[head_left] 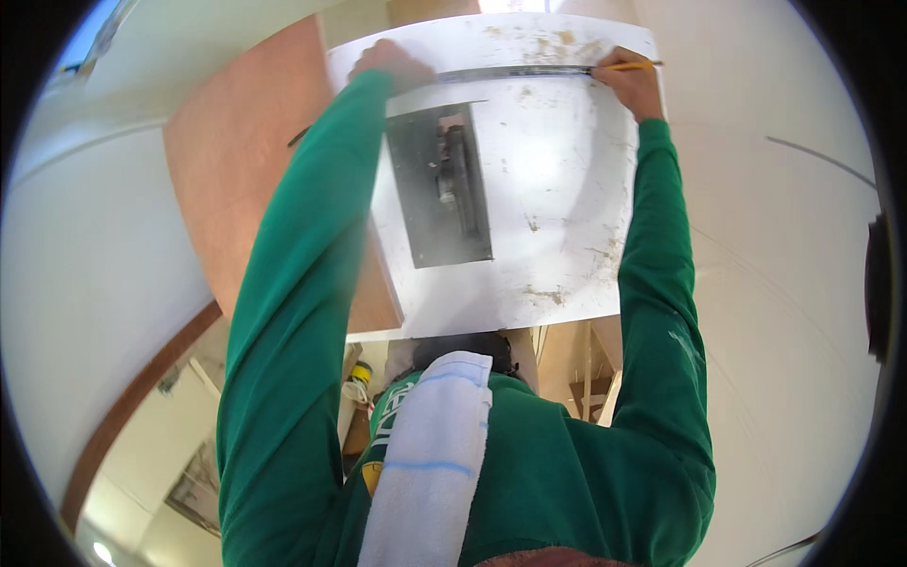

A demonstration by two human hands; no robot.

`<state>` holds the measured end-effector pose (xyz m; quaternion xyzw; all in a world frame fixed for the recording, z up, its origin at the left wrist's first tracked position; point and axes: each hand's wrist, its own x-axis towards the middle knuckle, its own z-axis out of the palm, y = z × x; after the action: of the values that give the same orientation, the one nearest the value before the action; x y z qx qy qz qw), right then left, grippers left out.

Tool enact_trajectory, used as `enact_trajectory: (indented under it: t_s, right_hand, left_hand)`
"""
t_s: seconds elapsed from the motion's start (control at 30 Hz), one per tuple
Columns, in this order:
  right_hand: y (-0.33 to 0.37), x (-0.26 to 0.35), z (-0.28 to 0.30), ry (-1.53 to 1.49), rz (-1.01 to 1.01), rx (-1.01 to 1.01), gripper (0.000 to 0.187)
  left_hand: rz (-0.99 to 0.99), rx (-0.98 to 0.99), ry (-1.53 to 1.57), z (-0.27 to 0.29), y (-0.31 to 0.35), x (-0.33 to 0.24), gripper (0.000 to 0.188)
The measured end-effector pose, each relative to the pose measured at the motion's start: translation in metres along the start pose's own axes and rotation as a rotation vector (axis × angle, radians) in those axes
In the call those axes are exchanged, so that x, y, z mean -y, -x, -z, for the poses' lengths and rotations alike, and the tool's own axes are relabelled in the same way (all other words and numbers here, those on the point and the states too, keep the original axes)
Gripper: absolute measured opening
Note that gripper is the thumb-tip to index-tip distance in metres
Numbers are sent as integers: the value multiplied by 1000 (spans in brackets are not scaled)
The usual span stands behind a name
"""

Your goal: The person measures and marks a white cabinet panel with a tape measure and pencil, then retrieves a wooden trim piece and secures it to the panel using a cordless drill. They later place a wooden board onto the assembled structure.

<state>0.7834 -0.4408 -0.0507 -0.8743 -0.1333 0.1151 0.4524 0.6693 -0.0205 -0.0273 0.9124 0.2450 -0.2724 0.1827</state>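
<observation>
Pale surfaces (775, 283) curve around the head-camera view at 3 and 9 o'clock, framing a scuffed white panel (557, 198) that fills the upper middle. Toward 12 o'clock, a person in green sleeves (661, 217) reaches both arms across it. Between 11 and 12, the left hand (392, 64) rests at the near-left end of a long dark strip (520, 72); blur hides its fingers, so whether they grip cannot be told. Between 1 and 2, the right hand (635, 87) closes its fingers around a yellow pencil (631, 65) at the strip's opposite end. The strip lies across the panel's far side, between 12 and 1. Just below it toward center sits a dark rectangular plate (416, 203) with a slotted middle. Brown sheet material (236, 161) borders the panel at 10 o'clock; a white towel (425, 444) hangs over the person's chest at 6.
</observation>
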Motion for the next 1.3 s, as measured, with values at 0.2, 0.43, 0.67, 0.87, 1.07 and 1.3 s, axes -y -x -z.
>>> enact_trajectory:
  t_s: [0.2, 0.43, 0.67, 0.87, 1.07, 1.3]
  right_hand:
    - [-1, -3, -2, 144, 49, -85, 17]
    - [-5, 3, -6, 287, 10, -105, 15]
    - [85, 13, 33, -263, 11, -607, 13]
    - [239, 2, 37, -354, -178, -535, 11]
    - [354, -22, 40, -543, -346, -417, 10]
    - [445, -23, 30, -664, -531, -352, 52]
  left_hand:
    - [-117, -53, -45, 7, -5, -1, 62]
    - [-9, 72, 93, 5, -14, -1, 60]
    - [-43, 44, 225, -2, -18, 11, 50]
    - [-45, 81, 644, 21, 25, 23, 33]
    - [-115, 17, 752, 3, 168, 56, 26]
    - [36, 114, 606, -133, 340, 66, 36]
